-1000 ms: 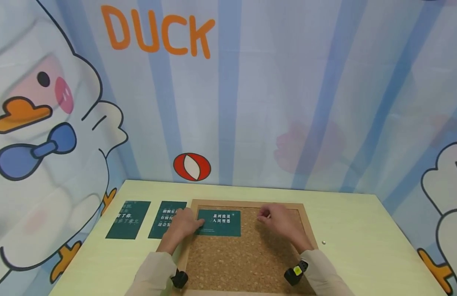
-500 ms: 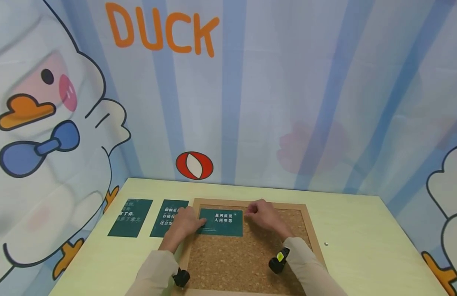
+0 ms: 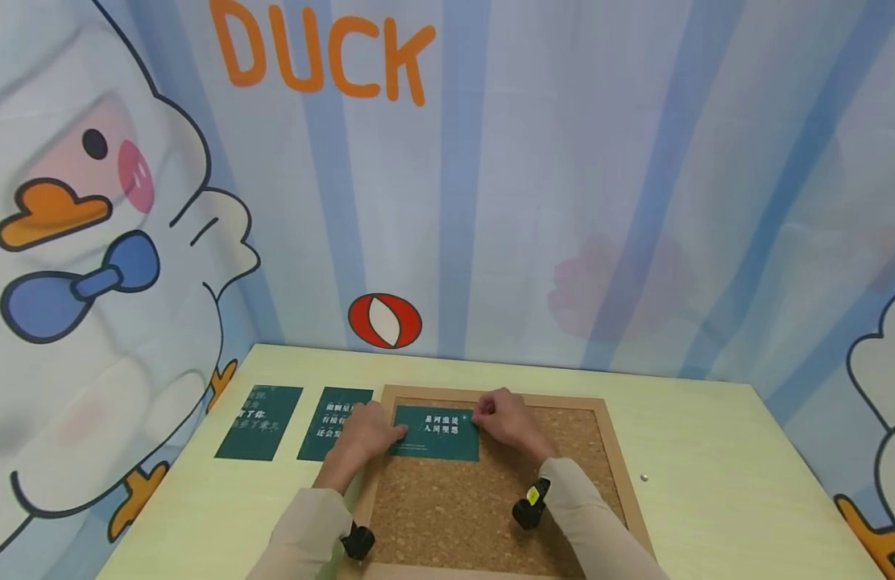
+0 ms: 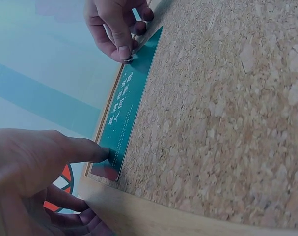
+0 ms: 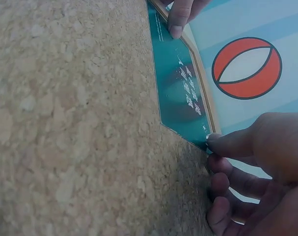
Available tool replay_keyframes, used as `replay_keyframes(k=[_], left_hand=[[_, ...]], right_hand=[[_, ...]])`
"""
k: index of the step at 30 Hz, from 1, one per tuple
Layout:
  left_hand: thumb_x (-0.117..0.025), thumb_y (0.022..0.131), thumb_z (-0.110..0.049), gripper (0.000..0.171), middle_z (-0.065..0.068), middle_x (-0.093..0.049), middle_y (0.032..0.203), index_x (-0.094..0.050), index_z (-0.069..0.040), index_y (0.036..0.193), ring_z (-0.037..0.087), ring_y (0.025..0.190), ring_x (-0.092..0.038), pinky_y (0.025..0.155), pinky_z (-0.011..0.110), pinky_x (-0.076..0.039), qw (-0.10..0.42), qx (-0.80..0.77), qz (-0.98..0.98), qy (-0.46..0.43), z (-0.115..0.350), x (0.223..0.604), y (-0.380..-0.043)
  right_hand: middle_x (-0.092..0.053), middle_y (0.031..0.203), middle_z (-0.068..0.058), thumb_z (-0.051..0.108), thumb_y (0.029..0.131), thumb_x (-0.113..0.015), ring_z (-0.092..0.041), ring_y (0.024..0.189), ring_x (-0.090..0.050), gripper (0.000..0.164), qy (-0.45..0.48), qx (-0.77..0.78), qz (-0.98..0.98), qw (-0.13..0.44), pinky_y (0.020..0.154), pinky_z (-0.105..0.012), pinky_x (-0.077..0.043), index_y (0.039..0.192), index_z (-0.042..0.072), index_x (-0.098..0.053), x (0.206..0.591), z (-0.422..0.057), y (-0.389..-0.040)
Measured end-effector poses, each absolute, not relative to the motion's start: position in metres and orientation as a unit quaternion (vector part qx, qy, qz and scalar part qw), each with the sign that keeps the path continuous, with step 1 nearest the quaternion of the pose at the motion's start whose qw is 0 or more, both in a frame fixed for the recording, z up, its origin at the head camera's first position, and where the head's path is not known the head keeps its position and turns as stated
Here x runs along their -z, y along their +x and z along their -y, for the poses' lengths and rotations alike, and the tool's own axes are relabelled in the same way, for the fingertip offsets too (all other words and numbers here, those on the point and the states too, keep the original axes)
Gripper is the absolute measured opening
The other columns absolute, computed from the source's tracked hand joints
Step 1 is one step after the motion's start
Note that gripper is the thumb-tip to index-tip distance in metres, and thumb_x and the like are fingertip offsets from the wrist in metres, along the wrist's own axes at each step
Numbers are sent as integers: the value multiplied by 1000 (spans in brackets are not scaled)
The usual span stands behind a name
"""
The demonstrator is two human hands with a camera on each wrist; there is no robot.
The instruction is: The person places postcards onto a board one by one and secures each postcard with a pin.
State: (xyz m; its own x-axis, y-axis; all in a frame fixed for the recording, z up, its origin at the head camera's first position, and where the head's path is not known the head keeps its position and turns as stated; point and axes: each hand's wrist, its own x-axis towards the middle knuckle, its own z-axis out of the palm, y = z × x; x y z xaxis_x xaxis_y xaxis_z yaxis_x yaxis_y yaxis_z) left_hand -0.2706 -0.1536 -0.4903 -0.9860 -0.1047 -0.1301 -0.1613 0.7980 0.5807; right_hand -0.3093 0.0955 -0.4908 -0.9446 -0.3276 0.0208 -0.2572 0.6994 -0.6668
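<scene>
A dark green card (image 3: 436,432) with white writing lies sideways on the framed cork board (image 3: 483,515), along its top left. My left hand (image 3: 367,431) presses the card's left end with an outstretched thumb (image 4: 85,150); its other fingers are beyond the board's left frame. My right hand (image 3: 508,419) is at the card's upper right corner. Between its thumb and fingertips it pinches a small shiny thumbtack (image 4: 128,60), mostly hidden by the fingers. The tack touches the card or is just over it; I cannot tell which.
Two more green cards lie left of the board: one at the far left (image 3: 260,423), the other (image 3: 327,427) partly under or behind my left hand. A small silvery tack (image 3: 644,478) lies on the pale table (image 3: 723,451) to the right. A printed curtain hangs behind.
My right hand has moved left across the cork to the card's upper right corner. The left hand and the card have stayed in place; the head view has shifted slightly.
</scene>
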Motion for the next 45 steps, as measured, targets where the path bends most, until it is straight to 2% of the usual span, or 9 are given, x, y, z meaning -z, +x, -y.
replay_keyframes(k=[7, 14, 21, 31, 39, 45], left_hand=[[-78, 94, -28, 46, 12, -52, 78, -65, 12, 112, 24, 65, -59, 50, 33, -45, 52, -312, -946, -71, 154, 488, -270], [-78, 94, -28, 45, 12, -50, 76, -66, 13, 110, 24, 63, -58, 49, 32, -43, 48, -308, -948, -67, 154, 487, -269], [-78, 94, -27, 44, 10, -49, 72, -66, 13, 110, 22, 59, -58, 47, 31, -42, 44, -309, -948, -67, 152, 487, -268], [-79, 94, -27, 48, 11, -53, 74, -65, 14, 116, 23, 61, -60, 48, 31, -45, 41, -306, -948, -71, 152, 487, -268], [-79, 94, -27, 46, 9, -50, 71, -66, 14, 112, 22, 58, -59, 46, 30, -41, 40, -307, -948, -72, 151, 488, -268], [-78, 95, -26, 40, 6, -45, 66, -67, 11, 105, 19, 54, -55, 45, 28, -39, 43, -311, -947, -73, 150, 485, -267]], right_hand=[[-62, 78, -1, 7, 98, -70, -18, 72, -54, 13, -146, 359, -920, 60, 63, -30, -43, 86, 6, -73, 487, -93, -313], [-64, 84, -4, 9, 97, -70, -20, 78, -53, 13, -100, 393, -909, 97, 67, -31, -41, 87, 4, -74, 479, -90, -317], [-60, 73, -4, 11, 98, -69, -18, 63, -48, 18, -88, 397, -905, 125, 57, -32, -38, 84, 1, -74, 476, -90, -323], [-62, 76, -8, 13, 97, -72, -21, 64, -53, 15, -41, 379, -911, 157, 58, -33, -44, 87, 3, -75, 475, -86, -333], [-43, 58, -2, 9, 96, -71, -17, 51, -40, 21, -2, 384, -903, 194, 48, -31, -33, 78, 0, -72, 472, -82, -339], [-38, 55, -1, 10, 97, -70, -15, 47, -36, 20, 10, 369, -906, 206, 45, -31, -32, 81, -2, -73, 467, -78, -342]])
